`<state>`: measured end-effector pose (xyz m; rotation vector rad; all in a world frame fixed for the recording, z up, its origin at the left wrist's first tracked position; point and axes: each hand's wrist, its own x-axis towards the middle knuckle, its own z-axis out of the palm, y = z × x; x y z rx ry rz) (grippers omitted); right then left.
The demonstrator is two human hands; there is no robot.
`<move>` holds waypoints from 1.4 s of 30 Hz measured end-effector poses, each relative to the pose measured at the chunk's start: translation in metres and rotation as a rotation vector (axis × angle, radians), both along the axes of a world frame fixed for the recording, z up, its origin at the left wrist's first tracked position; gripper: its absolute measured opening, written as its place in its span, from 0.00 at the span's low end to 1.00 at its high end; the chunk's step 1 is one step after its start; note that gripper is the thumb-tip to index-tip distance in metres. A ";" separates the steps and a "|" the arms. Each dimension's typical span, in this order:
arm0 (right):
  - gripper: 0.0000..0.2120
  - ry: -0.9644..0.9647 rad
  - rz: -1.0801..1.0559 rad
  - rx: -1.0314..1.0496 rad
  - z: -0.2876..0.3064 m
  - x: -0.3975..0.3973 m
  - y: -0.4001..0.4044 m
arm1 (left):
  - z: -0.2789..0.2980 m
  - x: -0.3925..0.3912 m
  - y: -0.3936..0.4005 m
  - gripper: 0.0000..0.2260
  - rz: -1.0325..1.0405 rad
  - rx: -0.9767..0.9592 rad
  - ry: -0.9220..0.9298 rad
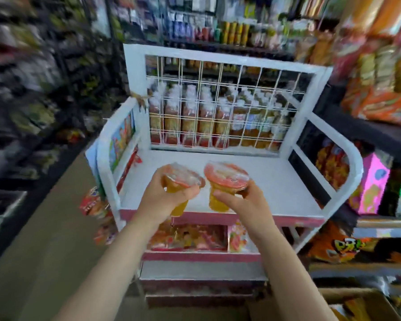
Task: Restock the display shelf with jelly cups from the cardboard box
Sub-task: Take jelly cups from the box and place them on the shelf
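Note:
Two jelly cups with orange-yellow jelly and red-rimmed clear lids are held above the front of the white display shelf [276, 179]. My left hand [162, 200] grips the left jelly cup [183, 181], which tilts to the right. My right hand [241, 202] grips the right jelly cup [225, 179] round its body, roughly upright. The two lids almost touch. The top of the shelf is bare white board. The cardboard box [357, 297] shows at the bottom right corner, with yellow items inside.
A white wire grid [218, 107] backs the shelf, with bagged orange snacks behind it. White side rails [343, 158] enclose left and right. Lower tiers [195, 239] hold colourful packets. Stocked store racks stand on both sides. A tan floor [44, 251] lies at left.

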<state>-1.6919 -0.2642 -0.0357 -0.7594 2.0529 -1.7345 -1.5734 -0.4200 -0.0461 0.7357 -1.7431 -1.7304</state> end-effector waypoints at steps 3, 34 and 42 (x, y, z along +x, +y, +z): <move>0.29 -0.001 0.055 0.003 0.000 -0.013 -0.043 | -0.003 0.003 -0.033 0.28 0.074 -0.035 -0.033; 0.36 -0.315 0.337 0.010 -0.099 -0.134 -0.252 | -0.074 -0.080 -0.147 0.40 0.398 -0.013 -0.159; 0.30 -0.174 0.308 0.130 -0.085 -0.117 -0.195 | -0.060 -0.076 -0.129 0.39 0.408 0.083 -0.155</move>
